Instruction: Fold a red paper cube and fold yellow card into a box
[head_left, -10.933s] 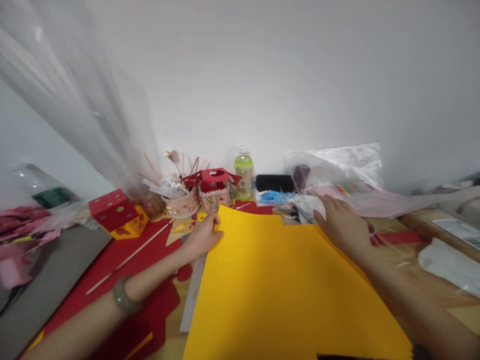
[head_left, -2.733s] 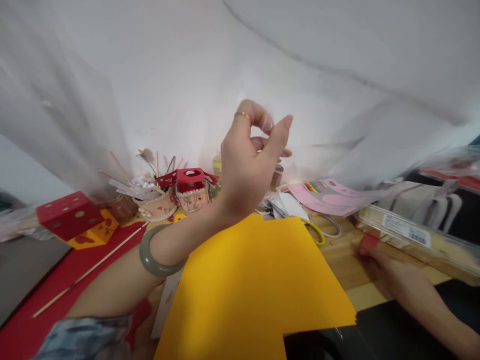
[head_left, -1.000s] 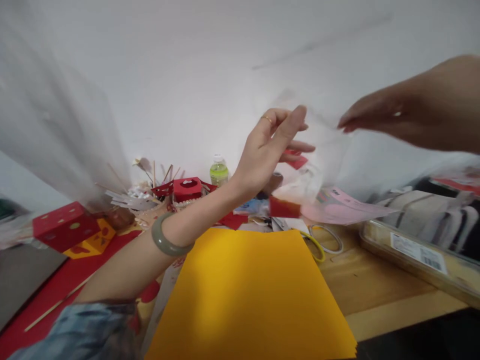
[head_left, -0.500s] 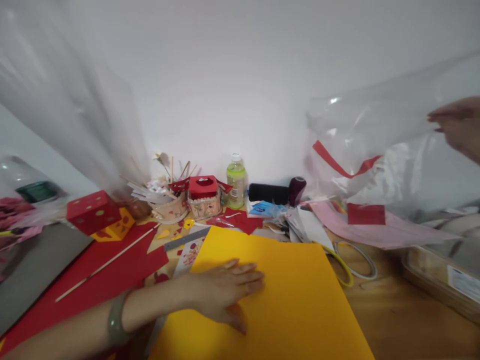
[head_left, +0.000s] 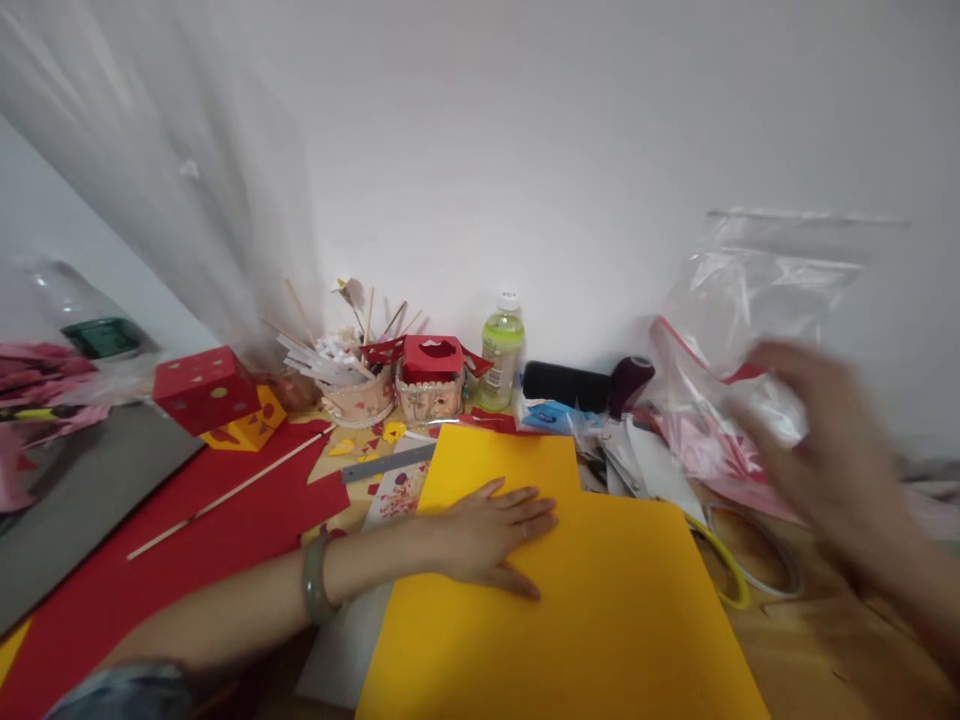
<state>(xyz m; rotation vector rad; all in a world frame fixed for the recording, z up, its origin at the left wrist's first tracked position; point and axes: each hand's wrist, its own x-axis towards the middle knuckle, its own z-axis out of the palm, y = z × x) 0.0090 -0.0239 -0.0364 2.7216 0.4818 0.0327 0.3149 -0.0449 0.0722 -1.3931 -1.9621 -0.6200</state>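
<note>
My left hand (head_left: pixel 495 535) lies flat with fingers spread on a yellow sheet of card (head_left: pixel 630 600). A stepped edge at the top suggests more than one layer of card. At the right, my right hand (head_left: pixel 832 450) hangs above the table, blurred by motion, its thumb apart from its bent fingers and nothing visible between them. Behind it a clear plastic bag (head_left: pixel 780 270) with a red strip (head_left: pixel 686 342) stands against the wall. Pink pieces show at the bag's lower part, which my right hand partly hides.
Left lie red card (head_left: pixel 180 560) with a thin stick (head_left: pixel 225 495), a grey sheet (head_left: pixel 97 490) and a red dice-like box (head_left: pixel 206 385). Behind the card are a ruler (head_left: pixel 386 463), decorated holders (head_left: pixel 360 400) and a green bottle (head_left: pixel 502 355). Tape rolls (head_left: pixel 724 565) lie right.
My right hand has come down and inward from the bag's far right side. The bag, stretched out before, now sags upright. My left hand stays flat on the card, whose upper layers have shifted apart.
</note>
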